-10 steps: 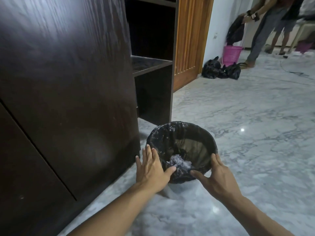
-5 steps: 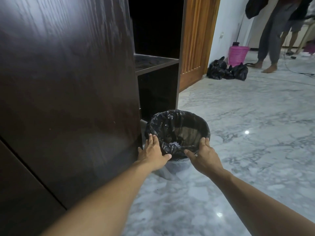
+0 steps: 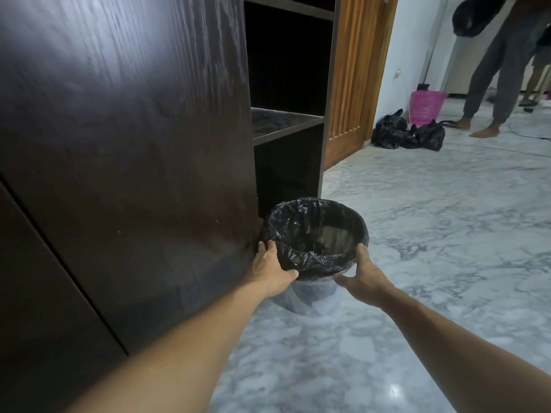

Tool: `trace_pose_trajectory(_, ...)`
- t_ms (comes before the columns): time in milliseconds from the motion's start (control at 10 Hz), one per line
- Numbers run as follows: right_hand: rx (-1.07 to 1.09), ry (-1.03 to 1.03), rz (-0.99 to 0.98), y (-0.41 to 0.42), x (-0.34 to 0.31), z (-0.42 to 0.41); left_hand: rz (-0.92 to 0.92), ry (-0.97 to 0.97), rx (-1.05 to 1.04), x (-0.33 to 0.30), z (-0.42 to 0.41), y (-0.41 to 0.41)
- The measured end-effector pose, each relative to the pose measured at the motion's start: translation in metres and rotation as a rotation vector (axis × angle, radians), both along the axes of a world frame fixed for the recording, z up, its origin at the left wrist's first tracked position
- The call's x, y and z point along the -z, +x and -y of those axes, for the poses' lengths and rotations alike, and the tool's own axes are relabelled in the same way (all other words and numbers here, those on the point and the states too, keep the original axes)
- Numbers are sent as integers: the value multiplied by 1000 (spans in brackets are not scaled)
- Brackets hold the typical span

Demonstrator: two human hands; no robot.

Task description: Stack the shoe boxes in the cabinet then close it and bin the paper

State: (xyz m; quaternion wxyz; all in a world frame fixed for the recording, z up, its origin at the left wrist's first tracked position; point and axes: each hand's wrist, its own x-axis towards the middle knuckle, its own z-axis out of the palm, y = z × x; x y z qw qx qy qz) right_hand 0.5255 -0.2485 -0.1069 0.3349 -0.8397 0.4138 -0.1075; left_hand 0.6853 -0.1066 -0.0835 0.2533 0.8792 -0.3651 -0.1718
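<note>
A small bin (image 3: 331,234) lined with a black plastic bag stands on the marble floor at the corner of the dark wooden cabinet (image 3: 125,150). My left hand (image 3: 269,268) grips the bin's left side, fingers along the liner and thumb under its front edge. My right hand (image 3: 362,274) holds the right side the same way, thumb pointing across the front. The bin's near rim hides its bottom, so no paper shows inside. The cabinet's large door face fills the left. No shoe boxes are in sight.
Open dark shelves (image 3: 286,123) sit just behind the bin, beside a wooden door (image 3: 348,84). Farther right lie black bags (image 3: 408,134) and a pink basket (image 3: 426,107). People's legs (image 3: 492,70) stand at the far right on open marble floor (image 3: 432,234).
The bin has slid away from me toward the cabinet corner with both hands on it. The crumpled paper seen inside it earlier is now hidden behind the near rim.
</note>
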Motion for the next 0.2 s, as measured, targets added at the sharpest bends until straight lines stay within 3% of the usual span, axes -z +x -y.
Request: trace_pose_trajectory(200,-18,-90,-20,-35,-35,-34,-3,15,-8,-25,-51,-19)
